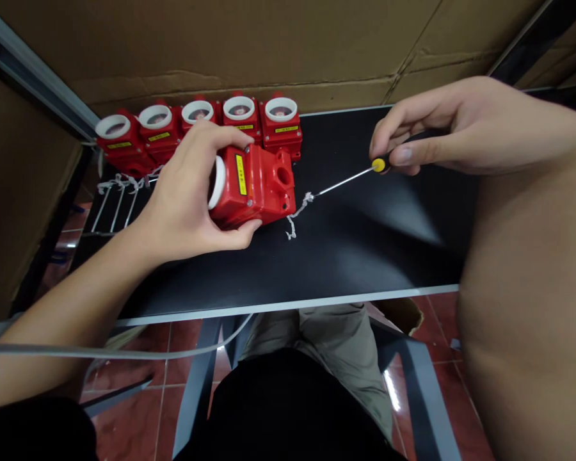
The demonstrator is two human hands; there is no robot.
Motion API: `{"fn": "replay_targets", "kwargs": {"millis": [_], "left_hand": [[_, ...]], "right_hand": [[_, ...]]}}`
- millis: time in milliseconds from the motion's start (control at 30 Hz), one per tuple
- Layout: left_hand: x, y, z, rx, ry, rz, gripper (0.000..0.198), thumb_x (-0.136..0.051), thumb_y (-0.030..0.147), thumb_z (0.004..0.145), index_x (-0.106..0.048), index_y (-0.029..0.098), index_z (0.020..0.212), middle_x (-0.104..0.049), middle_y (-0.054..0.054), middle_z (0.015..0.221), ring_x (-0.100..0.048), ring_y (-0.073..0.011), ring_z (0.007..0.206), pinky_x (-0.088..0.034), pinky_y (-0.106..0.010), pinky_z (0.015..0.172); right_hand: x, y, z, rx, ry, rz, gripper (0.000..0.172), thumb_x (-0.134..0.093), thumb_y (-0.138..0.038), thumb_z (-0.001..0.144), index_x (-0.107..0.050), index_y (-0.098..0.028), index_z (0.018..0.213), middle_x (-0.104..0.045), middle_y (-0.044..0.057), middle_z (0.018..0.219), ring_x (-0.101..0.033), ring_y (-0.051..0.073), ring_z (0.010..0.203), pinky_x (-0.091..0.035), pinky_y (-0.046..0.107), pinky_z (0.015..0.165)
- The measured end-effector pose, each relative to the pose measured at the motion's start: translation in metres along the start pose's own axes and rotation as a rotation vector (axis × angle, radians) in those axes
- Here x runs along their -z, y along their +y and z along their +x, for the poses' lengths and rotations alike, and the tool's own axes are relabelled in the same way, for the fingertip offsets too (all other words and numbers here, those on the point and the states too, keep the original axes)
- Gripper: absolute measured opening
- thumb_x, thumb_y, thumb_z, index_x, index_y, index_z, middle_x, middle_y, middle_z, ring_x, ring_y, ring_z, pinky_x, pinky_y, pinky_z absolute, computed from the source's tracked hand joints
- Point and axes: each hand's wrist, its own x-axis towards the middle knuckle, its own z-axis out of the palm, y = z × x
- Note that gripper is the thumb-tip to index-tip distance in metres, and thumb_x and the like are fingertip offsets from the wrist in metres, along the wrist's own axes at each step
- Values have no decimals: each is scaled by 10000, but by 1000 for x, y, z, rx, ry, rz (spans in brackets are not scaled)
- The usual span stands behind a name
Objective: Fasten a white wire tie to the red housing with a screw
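My left hand [192,198] is wrapped round a red housing [264,186] with a white ring and a yellow label, tilted so that a round hole in its side faces right. In my right hand [427,131] is a screwdriver [343,182] with a black and yellow handle, its shaft pointing down and left. A crumpled white strip [300,214] hangs at the screwdriver's tip, close to the lower right corner of the housing. Whether the strip touches the housing I cannot tell.
Several similar red housings [282,125] with white rings stand in a row at the back of the black worktop [317,262]. At the left lie thin metal rods [118,208] with white strips on their ends. Cardboard [269,45] walls the back. A pale cable [173,352] crosses in front.
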Motion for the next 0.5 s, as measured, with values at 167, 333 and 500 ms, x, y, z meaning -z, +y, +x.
{"fn": "replay_targets", "kwargs": {"millis": [167,333,500], "left_hand": [[0,1,-2,-32,20,32,726,-833,568,1045,-588,402,1707,-801,-68,1704,-752,-473,1503,-614,-756,1332],[-3,0,-2,-93,36,49,723,-851,533,1054,-577,402,1710,-809,-66,1689,-782,-453,1463,-643,-733,1281],[-5,-3,0,-163,40,100,762,-878,535,1057,-548,377,1725,-816,-96,1683,-805,-436,1414,-668,-732,1223]], "right_hand": [[-1,-4,0,-5,4,-1,766,-1114,-940,862,-951,-227,1089,-798,4,891,-621,98,725,-483,310,644],[-6,-6,2,-9,-2,-6,760,-1114,-943,864,-944,-230,1065,-825,12,918,-628,99,729,-483,323,658],[-8,-8,3,-6,1,-41,786,-1082,-974,882,-941,-225,1072,-815,15,911,-630,110,740,-484,338,671]]}}
